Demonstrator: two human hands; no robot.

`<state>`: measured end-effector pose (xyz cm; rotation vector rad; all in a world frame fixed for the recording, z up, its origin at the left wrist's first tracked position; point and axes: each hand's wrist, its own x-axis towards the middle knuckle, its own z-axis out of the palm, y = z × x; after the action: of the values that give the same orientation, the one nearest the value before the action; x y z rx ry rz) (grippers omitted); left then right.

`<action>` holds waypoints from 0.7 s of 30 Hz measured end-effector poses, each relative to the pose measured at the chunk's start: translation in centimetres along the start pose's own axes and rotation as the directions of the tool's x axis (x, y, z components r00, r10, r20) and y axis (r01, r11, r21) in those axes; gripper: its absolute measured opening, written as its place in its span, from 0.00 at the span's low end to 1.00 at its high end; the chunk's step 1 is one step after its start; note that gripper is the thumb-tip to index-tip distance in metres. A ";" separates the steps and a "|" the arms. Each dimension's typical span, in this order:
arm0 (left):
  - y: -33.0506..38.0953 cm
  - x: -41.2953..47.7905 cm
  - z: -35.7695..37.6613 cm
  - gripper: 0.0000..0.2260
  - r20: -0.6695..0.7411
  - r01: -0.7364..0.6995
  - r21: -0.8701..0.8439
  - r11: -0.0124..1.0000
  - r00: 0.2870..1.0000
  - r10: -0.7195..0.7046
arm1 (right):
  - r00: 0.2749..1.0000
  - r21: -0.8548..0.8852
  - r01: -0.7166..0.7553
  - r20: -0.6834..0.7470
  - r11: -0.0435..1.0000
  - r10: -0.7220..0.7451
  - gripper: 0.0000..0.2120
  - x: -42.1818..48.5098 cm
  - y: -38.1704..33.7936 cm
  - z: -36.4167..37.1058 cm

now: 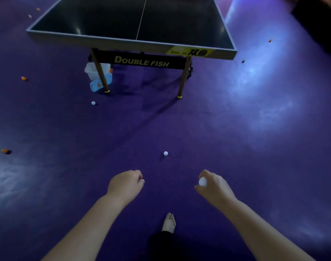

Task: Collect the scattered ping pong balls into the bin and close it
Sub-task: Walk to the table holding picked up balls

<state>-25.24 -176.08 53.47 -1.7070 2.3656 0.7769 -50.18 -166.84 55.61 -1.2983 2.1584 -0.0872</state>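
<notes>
My right hand grips a white ball low over the purple floor. My left hand hangs beside it with fingers curled under; whether it holds anything is hidden. A white ball lies on the floor just ahead of both hands. Farther off, a second white ball lies near the table leg. The clear bin stands under the table's left corner, with its blue lid leaning against it. Orange balls lie at the left and at the right.
A ping pong table fills the top of the view, its two legs reaching the floor. More orange balls trail along the far left. My bare foot is planted between my arms. Dark furniture stands at the top right.
</notes>
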 end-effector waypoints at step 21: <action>1.2 39.9 3.6 0.10 0.226 -0.047 0.084 0.995 0.974 0.027 | 0.990 -0.094 -0.030 0.135 0.995 0.043 0.06 38.8 -2.5 -2.1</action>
<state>-41.21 -208.03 35.37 -1.4600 2.2490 0.8100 -62.22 -200.48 40.16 -1.2768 2.0892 0.1143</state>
